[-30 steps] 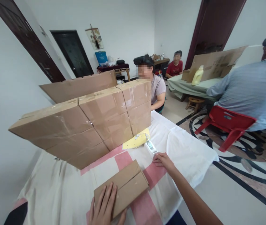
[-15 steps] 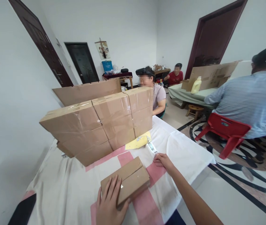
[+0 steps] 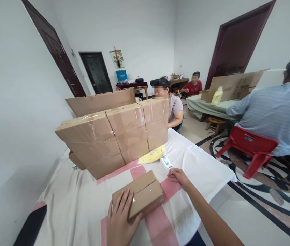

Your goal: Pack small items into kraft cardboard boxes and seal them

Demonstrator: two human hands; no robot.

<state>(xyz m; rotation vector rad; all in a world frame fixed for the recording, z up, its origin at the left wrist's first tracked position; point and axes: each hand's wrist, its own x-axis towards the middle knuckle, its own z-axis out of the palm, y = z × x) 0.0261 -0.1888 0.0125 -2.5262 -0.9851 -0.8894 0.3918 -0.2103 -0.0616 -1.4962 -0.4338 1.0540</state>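
My left hand (image 3: 120, 217) lies over the near left end of a closed brown cardboard box (image 3: 146, 196), its fingers across the top and its thumb along the near side. The box rests on a pink and white cloth. To its right, my right hand (image 3: 178, 177) pinches the near end of a small white flat item with a printed label (image 3: 165, 163); its exact kind is unclear. The item's far end touches or lies close to a yellow patterned piece (image 3: 151, 155), which lies at the foot of the stacked boxes.
A wall of stacked, taped cardboard boxes (image 3: 119, 133) stands across the table. A dark flat object (image 3: 31, 225) is at the lower left. One person (image 3: 175, 107) sits behind the boxes; another sits on a red chair (image 3: 254, 140) at right. A yellow bottle (image 3: 217, 96) stands on another table.
The view has shifted slightly, so the scene appears a little farther right. Both hands keep their places on the box and the white item.
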